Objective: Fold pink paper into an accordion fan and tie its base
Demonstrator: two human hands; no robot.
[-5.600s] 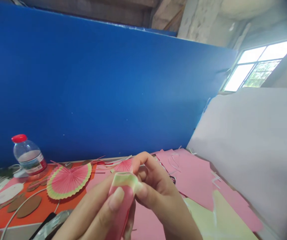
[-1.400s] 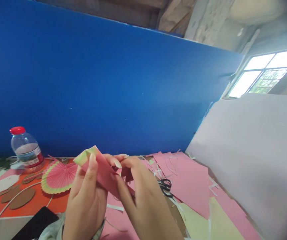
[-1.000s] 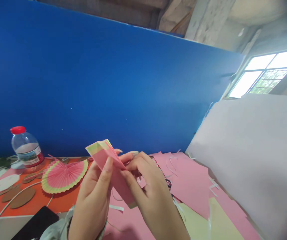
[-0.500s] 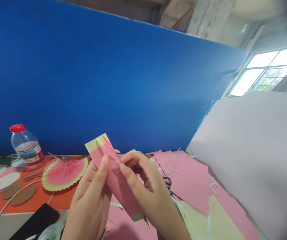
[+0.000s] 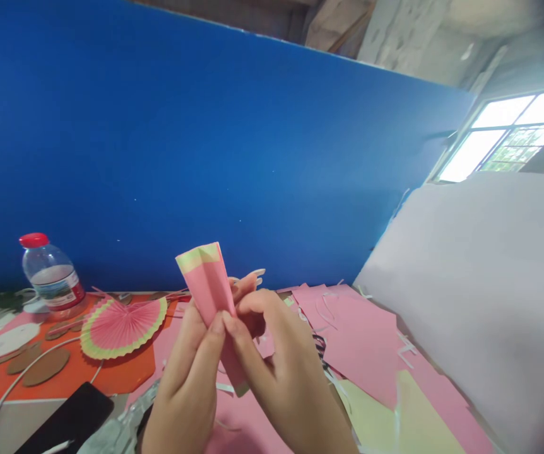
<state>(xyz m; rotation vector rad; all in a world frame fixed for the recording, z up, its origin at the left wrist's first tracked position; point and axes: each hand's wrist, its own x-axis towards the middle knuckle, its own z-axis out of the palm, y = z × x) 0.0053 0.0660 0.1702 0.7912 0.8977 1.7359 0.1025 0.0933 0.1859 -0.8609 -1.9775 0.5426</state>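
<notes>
A folded pink paper strip with yellow-green ends stands tilted between my two hands, above the table. My left hand grips it from the left, thumb on its front face. My right hand pinches its right edge near the middle, the thumb tip beside the left thumb. The strip's lower part is partly hidden by my fingers. Left of my hands lies a pleated pink paper fan with a yellow-green scalloped rim.
A bottle with a red cap stands at the left. Brown discs lie on orange paper, near a black phone and white cable. Pink sheets and pale yellow paper spread right. A blue panel rises behind.
The strip has turned more upright and shifted slightly right. My left hand has moved right, bringing its thumb close to the right thumb. Both hands keep hold of the strip.
</notes>
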